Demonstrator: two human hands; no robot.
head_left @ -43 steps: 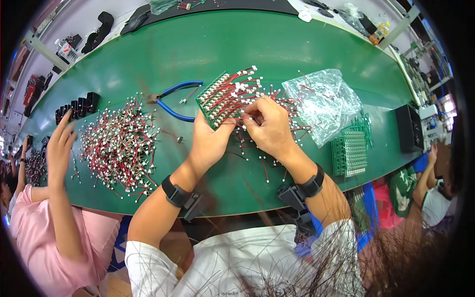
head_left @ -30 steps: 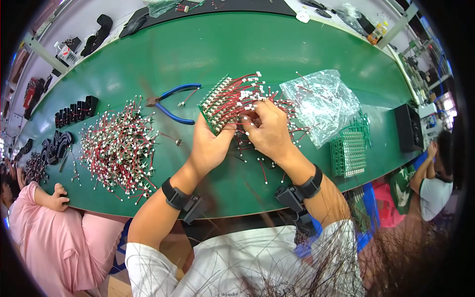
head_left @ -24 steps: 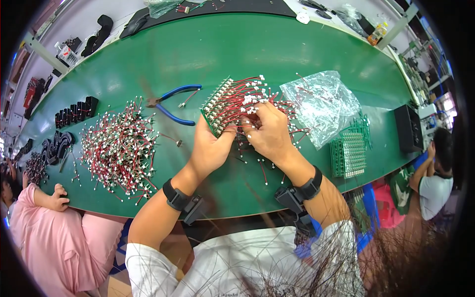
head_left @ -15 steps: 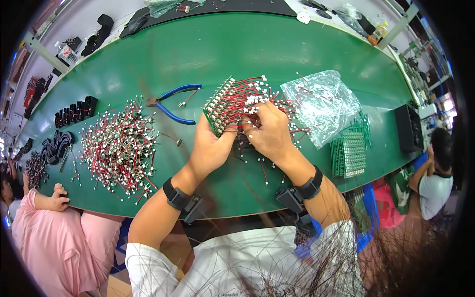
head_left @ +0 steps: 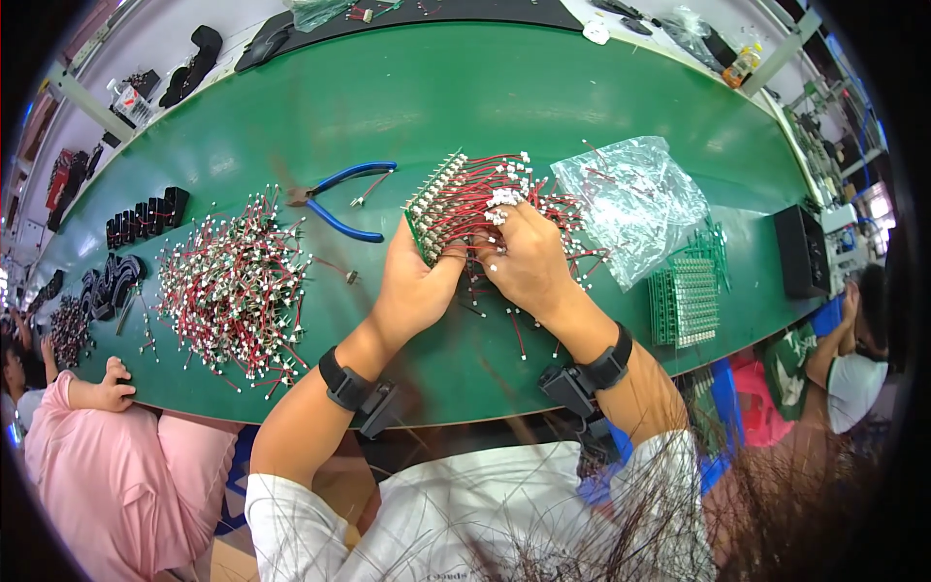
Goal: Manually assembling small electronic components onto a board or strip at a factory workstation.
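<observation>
My left hand (head_left: pixel 415 283) is closed on the lower edge of a green circuit board panel (head_left: pixel 419 239), which stands tilted in front of me. Rows of white connectors with red and black wires (head_left: pixel 465 215) run from the board toward the right. My right hand (head_left: pixel 529 257) is closed around some of those wires near their white plug ends; its fingertips are partly hidden by the bundle. More connector wires (head_left: pixel 562 209) lie under and beyond the right hand. Blue-handled cutting pliers (head_left: pixel 335 204) lie open on the table, left of the board.
The green table (head_left: pixel 407 97) carries a large pile of wired connectors (head_left: pixel 238 286) at left, black plastic parts (head_left: pixel 147 221) beyond it, a clear plastic bag (head_left: pixel 640 204) at right, stacked green boards (head_left: pixel 685 303) and a black bin (head_left: pixel 800 252). A person in pink (head_left: pixel 107 475) sits close at left.
The board and wire bundle have shifted very slightly to the right in my hands. Both hands keep their hold. The person at far right has moved a little.
</observation>
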